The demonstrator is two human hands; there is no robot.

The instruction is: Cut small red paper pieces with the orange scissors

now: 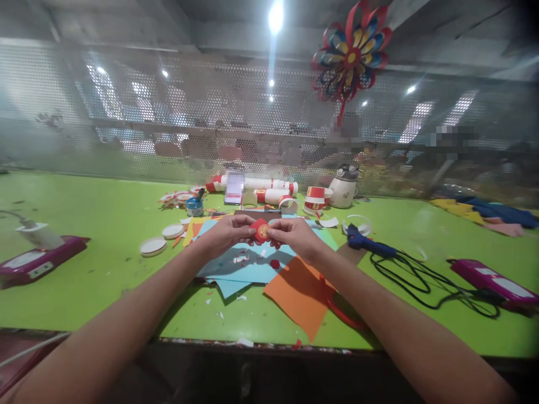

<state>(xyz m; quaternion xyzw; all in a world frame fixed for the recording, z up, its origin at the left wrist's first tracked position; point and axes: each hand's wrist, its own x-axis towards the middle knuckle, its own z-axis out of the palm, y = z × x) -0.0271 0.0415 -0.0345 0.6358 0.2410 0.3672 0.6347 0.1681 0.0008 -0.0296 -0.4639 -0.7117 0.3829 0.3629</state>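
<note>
Both my hands meet over the middle of the green table (105, 224). My left hand (225, 233) and my right hand (297, 235) pinch a small red paper piece (261, 230) with a gold round mark on it, one hand on each side. It is held a little above light blue paper sheets (248, 266) that lie flat on the table. An orange sheet (297, 292) lies under my right forearm. Small red and white paper scraps are scattered on the blue sheets.
A blue glue gun (366, 242) with a black cord (421, 278) lies to the right. Magenta devices sit at far left (37, 261) and far right (492, 280). White lids (154, 246), red-white paper rolls (269, 191), a phone (234, 188), a white kettle (343, 188) and a hanging paper pinwheel (351, 56) are behind.
</note>
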